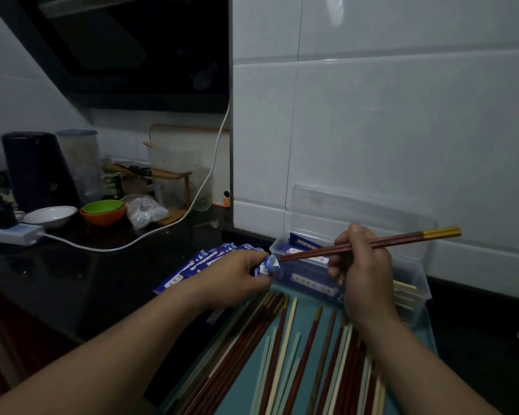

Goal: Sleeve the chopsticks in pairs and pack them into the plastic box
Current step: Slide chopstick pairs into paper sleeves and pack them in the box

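While my left hand [237,277] pinched a blue paper sleeve [265,268] near its mouth, my right hand [363,280] gripped a dark red pair of chopsticks [402,239] with gold tops. Their tips sat right at the opening, not yet inside as far as I could tell. The open plastic box [414,274] stood at three o'clock from the sleeve, against the tiled wall [402,115], and a few sleeved pairs [309,280] lay in it; I could not count them. At six o'clock a wide spread of bare chopsticks [282,348], red and pale, covered the teal mat [426,333]. A fan of empty sleeves [204,262] waited at nine o'clock. I judged the job well short of half done, with most pairs left to sleeve and pack.
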{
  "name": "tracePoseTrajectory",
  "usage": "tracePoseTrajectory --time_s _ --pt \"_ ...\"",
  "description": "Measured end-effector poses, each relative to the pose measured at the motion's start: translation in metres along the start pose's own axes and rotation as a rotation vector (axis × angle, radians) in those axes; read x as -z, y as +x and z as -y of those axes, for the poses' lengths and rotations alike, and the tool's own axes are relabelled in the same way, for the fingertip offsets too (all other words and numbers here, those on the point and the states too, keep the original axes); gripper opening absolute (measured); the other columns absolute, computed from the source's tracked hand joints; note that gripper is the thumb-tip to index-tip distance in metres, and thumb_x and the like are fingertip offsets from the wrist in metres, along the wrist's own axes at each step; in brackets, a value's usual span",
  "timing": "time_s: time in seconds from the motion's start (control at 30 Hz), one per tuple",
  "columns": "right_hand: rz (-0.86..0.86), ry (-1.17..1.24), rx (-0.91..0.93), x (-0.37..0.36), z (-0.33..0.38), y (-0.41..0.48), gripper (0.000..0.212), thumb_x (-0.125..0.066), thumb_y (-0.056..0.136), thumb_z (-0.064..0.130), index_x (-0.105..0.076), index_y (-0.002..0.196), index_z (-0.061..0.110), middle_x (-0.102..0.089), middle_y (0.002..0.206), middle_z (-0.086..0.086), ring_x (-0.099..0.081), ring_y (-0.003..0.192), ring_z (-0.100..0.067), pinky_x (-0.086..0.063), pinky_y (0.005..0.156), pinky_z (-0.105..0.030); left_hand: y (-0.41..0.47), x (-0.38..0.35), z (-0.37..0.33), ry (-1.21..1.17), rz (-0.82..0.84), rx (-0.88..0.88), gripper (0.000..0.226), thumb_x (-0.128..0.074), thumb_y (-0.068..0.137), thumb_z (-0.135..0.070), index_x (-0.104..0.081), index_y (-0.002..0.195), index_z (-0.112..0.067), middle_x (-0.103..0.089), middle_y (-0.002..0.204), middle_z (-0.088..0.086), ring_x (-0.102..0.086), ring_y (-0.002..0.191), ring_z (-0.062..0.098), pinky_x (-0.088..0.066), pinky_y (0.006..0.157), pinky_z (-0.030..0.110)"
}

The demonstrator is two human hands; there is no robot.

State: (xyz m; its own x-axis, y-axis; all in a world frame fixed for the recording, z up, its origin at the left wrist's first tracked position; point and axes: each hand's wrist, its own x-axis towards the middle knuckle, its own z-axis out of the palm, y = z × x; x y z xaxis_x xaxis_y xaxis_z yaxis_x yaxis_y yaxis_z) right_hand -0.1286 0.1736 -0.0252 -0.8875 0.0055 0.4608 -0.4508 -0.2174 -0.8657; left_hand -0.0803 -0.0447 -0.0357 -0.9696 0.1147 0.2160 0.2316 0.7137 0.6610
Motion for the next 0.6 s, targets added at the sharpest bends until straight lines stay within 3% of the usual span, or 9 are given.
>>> tracePoseTrajectory --time_s 0.13,0.23,0.4,0.5,0.6 --pt "0.035 -0.019 -0.005 -0.001 0.001 -0.001 0.046 -0.04 0.112 0.03 -0.058 0.087 -0.004 -0.054 0.061 -0.012 -0.049 0.051 -0.02 -0.042 0.046 -0.025 -0.005 -0.002 -0.002 -0.021 0.064 -0.023 0.017 -0.061 0.102 -0.024 -0.073 0.106 -0.036 -0.076 0.092 -0.009 -0.071 0.082 0.011 -0.055 0.076 0.037" --pt "0.049 -0.026 -0.015 -0.001 0.001 -0.002 0.048 -0.041 0.111 0.03 -0.058 0.088 -0.008 -0.054 0.061 -0.012 -0.049 0.051 -0.019 -0.042 0.046 -0.025 -0.01 -0.002 -0.003 -0.066 0.064 -0.029 0.017 -0.062 0.099 -0.017 -0.074 0.104 -0.029 -0.073 0.084 -0.011 -0.062 0.072 0.001 -0.047 0.069 0.024" --pt "0.083 -0.04 -0.02 -0.004 0.0 -0.005 0.048 -0.041 0.111 0.03 -0.056 0.086 -0.008 -0.054 0.059 -0.009 -0.048 0.05 -0.018 -0.04 0.045 -0.025 -0.013 -0.002 -0.001 -0.104 0.09 0.003 0.02 -0.062 0.098 -0.021 -0.073 0.113 -0.029 -0.077 0.098 0.002 -0.069 0.078 0.021 -0.055 0.074 0.042" --pt "0.18 -0.088 -0.042 -0.006 -0.003 -0.007 0.045 -0.042 0.111 0.03 -0.056 0.086 -0.004 -0.057 0.059 -0.007 -0.05 0.05 -0.018 -0.041 0.046 -0.023 -0.013 -0.007 -0.003 -0.071 0.074 -0.017 0.018 -0.061 0.097 -0.021 -0.072 0.111 -0.027 -0.074 0.09 0.0 -0.061 0.07 0.007 -0.049 0.069 0.033" --pt "0.301 -0.157 -0.101 -0.011 -0.008 -0.01 0.042 -0.044 0.11 0.032 -0.06 0.087 0.001 -0.059 0.06 -0.004 -0.05 0.05 -0.016 -0.041 0.046 -0.021 -0.009 -0.016 -0.009 0.041 -0.021 -0.05 0.018 -0.059 0.097 -0.035 -0.067 0.113 -0.031 -0.072 0.091 -0.008 -0.064 0.077 0.002 -0.055 0.075 0.037"
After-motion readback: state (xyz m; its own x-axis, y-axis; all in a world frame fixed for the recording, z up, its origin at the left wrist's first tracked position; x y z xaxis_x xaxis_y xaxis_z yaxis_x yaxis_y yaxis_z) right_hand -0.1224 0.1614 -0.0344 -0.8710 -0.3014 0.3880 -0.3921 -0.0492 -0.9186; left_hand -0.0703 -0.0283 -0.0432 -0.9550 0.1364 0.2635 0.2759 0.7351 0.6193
